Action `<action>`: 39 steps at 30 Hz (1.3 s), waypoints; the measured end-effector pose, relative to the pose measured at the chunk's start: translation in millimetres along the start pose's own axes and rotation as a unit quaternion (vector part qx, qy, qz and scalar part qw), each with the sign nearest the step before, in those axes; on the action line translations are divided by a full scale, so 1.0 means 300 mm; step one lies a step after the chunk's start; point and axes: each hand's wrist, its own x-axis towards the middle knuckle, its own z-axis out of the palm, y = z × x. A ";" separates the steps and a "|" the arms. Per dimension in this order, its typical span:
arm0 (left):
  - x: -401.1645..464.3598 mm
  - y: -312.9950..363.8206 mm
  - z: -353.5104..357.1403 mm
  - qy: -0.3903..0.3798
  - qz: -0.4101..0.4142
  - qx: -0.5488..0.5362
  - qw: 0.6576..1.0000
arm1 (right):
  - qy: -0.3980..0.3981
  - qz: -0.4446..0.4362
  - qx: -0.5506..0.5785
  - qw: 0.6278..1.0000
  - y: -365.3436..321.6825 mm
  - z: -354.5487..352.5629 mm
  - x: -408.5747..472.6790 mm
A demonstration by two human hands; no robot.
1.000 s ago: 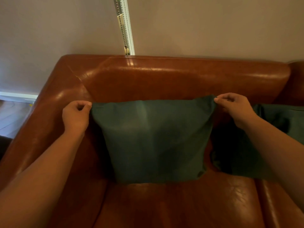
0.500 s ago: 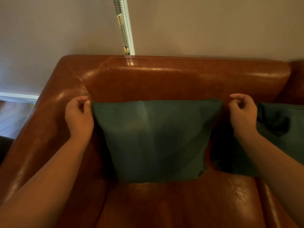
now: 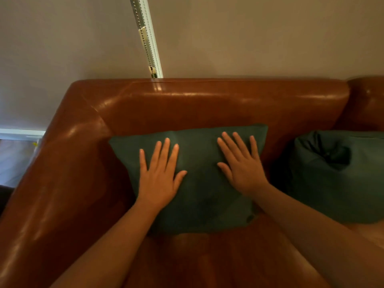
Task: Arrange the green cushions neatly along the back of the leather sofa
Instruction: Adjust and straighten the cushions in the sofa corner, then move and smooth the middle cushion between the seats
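Note:
A green cushion (image 3: 199, 154) leans upright against the backrest of the brown leather sofa (image 3: 207, 100), near its left corner. My left hand (image 3: 159, 175) lies flat on the cushion's left half, fingers spread. My right hand (image 3: 241, 165) rests flat on its right half, also spread. Neither hand grips anything. A second green cushion (image 3: 336, 179) sits to the right against the backrest, dented near its top, its right part cut off by the frame edge.
The sofa's left armrest (image 3: 62, 173) runs down the left side. A wall stands behind the sofa, with a white blind rail and bead chain (image 3: 148, 38). Wooden floor and white baseboard (image 3: 18, 134) show at far left.
Both hands let go of the cushion's top corners and moved inward, now pressed flat and open on its front. The cushion sits lower against the backrest.

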 end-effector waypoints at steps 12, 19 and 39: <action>0.196 0.010 -0.197 0.013 -0.006 -0.027 1.000 | -0.068 0.250 -0.083 0.962 0.477 -0.155 -0.205; 0.287 0.540 -0.211 -0.007 0.094 -0.121 0.988 | -0.076 0.262 -0.076 0.959 0.746 -0.218 -0.359; 0.479 1.273 -0.151 -0.136 -0.146 -0.372 0.906 | -0.120 0.155 0.068 0.978 1.223 -0.194 -0.531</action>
